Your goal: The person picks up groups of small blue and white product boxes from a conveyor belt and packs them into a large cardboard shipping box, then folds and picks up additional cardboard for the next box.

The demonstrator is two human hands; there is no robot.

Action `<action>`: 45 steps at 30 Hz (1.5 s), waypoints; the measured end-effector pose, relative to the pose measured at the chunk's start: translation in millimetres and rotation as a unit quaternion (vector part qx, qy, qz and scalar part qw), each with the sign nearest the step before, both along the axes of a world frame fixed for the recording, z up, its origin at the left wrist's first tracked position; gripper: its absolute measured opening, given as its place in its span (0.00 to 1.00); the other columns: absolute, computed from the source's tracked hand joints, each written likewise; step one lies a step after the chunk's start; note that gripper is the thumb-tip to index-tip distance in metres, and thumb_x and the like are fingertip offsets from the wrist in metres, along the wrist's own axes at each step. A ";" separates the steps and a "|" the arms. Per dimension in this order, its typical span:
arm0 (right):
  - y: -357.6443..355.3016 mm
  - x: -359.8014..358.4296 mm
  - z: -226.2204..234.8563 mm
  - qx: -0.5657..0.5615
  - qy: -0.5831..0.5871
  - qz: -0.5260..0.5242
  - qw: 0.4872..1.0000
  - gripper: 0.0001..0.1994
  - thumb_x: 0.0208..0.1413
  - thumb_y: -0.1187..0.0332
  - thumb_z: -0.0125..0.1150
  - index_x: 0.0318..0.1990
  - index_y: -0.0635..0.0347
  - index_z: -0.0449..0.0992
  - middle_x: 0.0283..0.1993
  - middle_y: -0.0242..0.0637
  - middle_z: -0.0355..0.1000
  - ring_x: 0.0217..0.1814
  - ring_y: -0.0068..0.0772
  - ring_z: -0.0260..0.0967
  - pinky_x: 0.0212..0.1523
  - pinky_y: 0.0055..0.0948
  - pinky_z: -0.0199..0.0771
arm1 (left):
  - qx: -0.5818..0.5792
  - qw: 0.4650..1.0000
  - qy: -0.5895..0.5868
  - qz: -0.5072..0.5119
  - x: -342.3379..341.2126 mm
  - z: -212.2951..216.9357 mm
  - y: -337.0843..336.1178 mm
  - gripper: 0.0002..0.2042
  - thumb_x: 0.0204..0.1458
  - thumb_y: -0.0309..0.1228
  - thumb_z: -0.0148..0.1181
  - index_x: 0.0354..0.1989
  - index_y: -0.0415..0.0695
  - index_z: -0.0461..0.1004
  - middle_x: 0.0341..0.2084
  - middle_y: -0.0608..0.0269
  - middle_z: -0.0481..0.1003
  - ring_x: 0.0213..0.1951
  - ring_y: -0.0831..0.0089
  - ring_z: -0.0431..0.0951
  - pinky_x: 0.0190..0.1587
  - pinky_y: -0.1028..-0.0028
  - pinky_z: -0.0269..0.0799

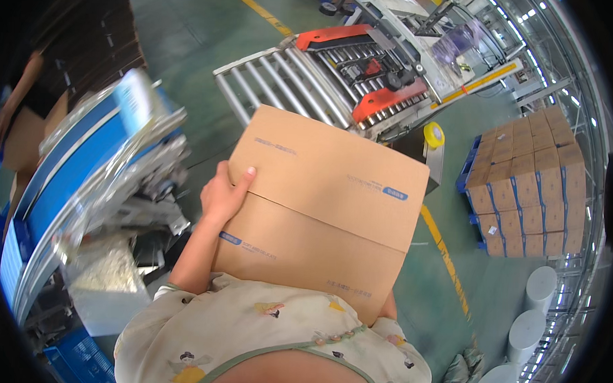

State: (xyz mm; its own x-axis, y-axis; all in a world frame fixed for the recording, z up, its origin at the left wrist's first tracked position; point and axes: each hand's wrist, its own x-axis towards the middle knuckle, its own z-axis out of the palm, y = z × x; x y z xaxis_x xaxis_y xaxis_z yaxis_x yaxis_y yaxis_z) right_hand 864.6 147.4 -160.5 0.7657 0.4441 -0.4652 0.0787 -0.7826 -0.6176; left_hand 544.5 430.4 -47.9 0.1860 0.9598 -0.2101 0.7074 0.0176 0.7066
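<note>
Held against my body is a large brown cardboard box (320, 199), its two top flaps folded together along a middle seam and no tape visible on it. My left hand (225, 192) grips the box's left edge, the thumb lying on the top flap and the fingers hidden down the side. On the other side my right hand (388, 308) is mostly hidden behind the box's lower right edge; only the wrist shows there. Just beyond the far edge of the box lies a roller conveyor (276, 82), leading to a carton sealing machine with orange-red side guides (387, 103).
A blue conveyor belt (71, 159) with plastic packaging runs along the left. Below it stands a clear-lined bin (107, 306). Stacked cartons (523, 179) fill a blue pallet at right. White rolls (528, 331) stand lower right. A yellow tape roll (434, 135) sits beside the machine.
</note>
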 end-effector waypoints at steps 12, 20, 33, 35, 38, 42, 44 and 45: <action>522.8 208.0 4.7 -0.114 -0.099 0.568 0.809 0.24 0.55 0.60 0.41 0.58 0.62 0.57 0.61 0.48 0.53 0.63 0.46 0.49 0.62 0.44 0.45 | 0.001 0.963 0.082 0.257 171.4 -55.5 259.5 0.28 0.48 0.56 0.49 0.42 0.40 0.60 0.35 0.43 0.73 0.40 0.47 0.72 0.43 0.60 0.67; 581.1 182.6 61.3 0.101 -0.361 0.649 0.662 0.27 0.55 0.57 0.42 0.61 0.58 0.52 0.65 0.45 0.47 0.68 0.42 0.39 0.65 0.48 0.34 | -0.035 0.962 0.083 0.257 213.1 -57.0 319.6 0.27 0.50 0.54 0.48 0.46 0.41 0.59 0.37 0.42 0.72 0.41 0.45 0.72 0.43 0.58 0.66; 683.2 265.7 58.9 0.091 -0.417 0.611 0.667 0.29 0.52 0.60 0.46 0.61 0.59 0.53 0.64 0.50 0.48 0.68 0.50 0.38 0.66 0.44 0.32 | -0.072 0.942 -0.108 0.309 351.8 -128.9 379.1 0.17 0.52 0.42 0.47 0.44 0.43 0.68 0.35 0.51 0.74 0.36 0.58 0.75 0.38 0.62 0.70; 692.4 215.2 70.6 0.067 -0.348 0.649 0.673 0.27 0.55 0.59 0.43 0.61 0.60 0.53 0.64 0.50 0.48 0.68 0.51 0.36 0.65 0.46 0.32 | -0.045 0.962 -0.165 0.214 362.5 -185.9 399.4 0.17 0.55 0.43 0.43 0.38 0.44 0.72 0.33 0.53 0.74 0.34 0.62 0.74 0.37 0.62 0.70; 689.2 157.2 33.1 0.134 -0.253 0.709 0.645 0.29 0.56 0.50 0.40 0.61 0.58 0.53 0.64 0.49 0.48 0.67 0.49 0.38 0.64 0.45 0.34 | -0.184 0.892 -0.403 0.096 311.8 -91.5 308.2 0.24 0.53 0.51 0.44 0.39 0.40 0.72 0.36 0.56 0.74 0.36 0.63 0.73 0.40 0.65 0.70; 641.7 71.1 -5.8 0.140 -0.174 0.857 0.464 0.27 0.54 0.53 0.44 0.58 0.60 0.57 0.58 0.49 0.53 0.61 0.48 0.45 0.59 0.43 0.42 | 0.014 0.957 0.064 0.282 188.9 -37.9 79.0 0.24 0.48 0.50 0.52 0.44 0.42 0.71 0.41 0.51 0.72 0.42 0.59 0.72 0.44 0.64 0.68; 594.8 14.6 -19.1 0.121 -0.150 0.921 0.339 0.26 0.53 0.54 0.46 0.56 0.61 0.58 0.55 0.50 0.56 0.58 0.48 0.49 0.57 0.42 0.46 | -0.051 0.764 0.099 0.636 162.2 42.6 -83.0 0.17 0.43 0.39 0.56 0.42 0.47 0.73 0.40 0.55 0.72 0.44 0.57 0.70 0.47 0.62 0.65; 571.5 -9.5 -26.3 0.106 -0.142 0.943 0.283 0.26 0.52 0.55 0.47 0.55 0.61 0.59 0.54 0.50 0.57 0.57 0.47 0.51 0.56 0.41 0.48 | 0.016 0.672 0.204 0.712 161.2 48.6 -163.9 0.14 0.42 0.37 0.56 0.37 0.46 0.74 0.37 0.56 0.72 0.43 0.57 0.70 0.46 0.62 0.66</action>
